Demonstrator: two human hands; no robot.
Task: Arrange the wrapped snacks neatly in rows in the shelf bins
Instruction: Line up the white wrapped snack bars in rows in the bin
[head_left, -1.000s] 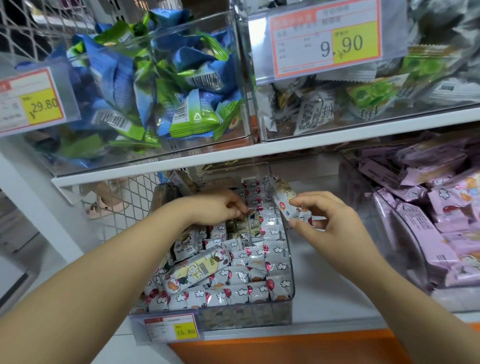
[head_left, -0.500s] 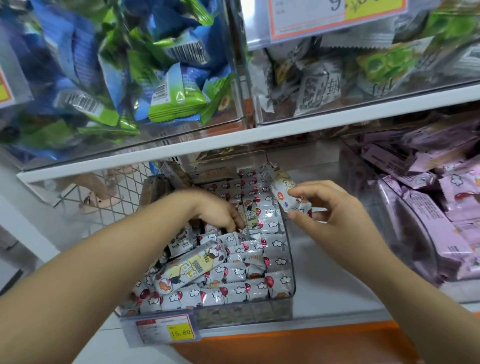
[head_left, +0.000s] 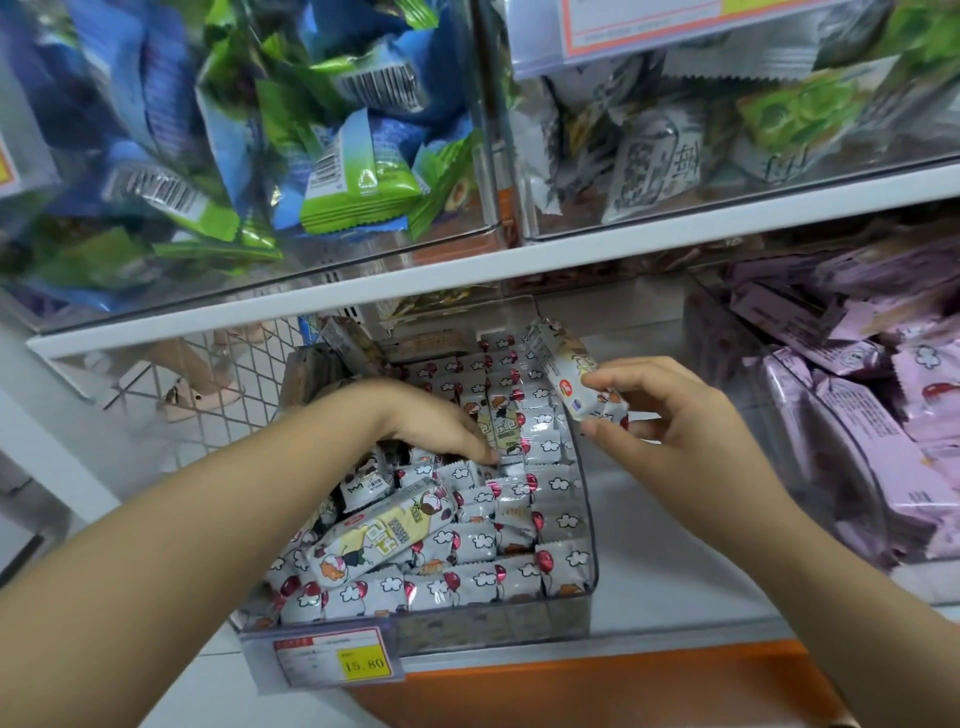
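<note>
One snack bar (head_left: 576, 379) is pinched, tilted, between the thumb and fingertips of the right hand (head_left: 670, 421), above the right wall of the clear bin (head_left: 588, 525) near its back corner. To seat it well, I would turn it to match the rows of packs along that side and slide it into a gap. The left hand (head_left: 431, 421) reaches into the bin's middle, fingers bent down among the packs; whether it grips one I cannot tell. A loose bar (head_left: 379, 535) lies askew across the front rows.

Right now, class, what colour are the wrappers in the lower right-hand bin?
Pale purple snack wrappers, clearest in the head view.
</note>
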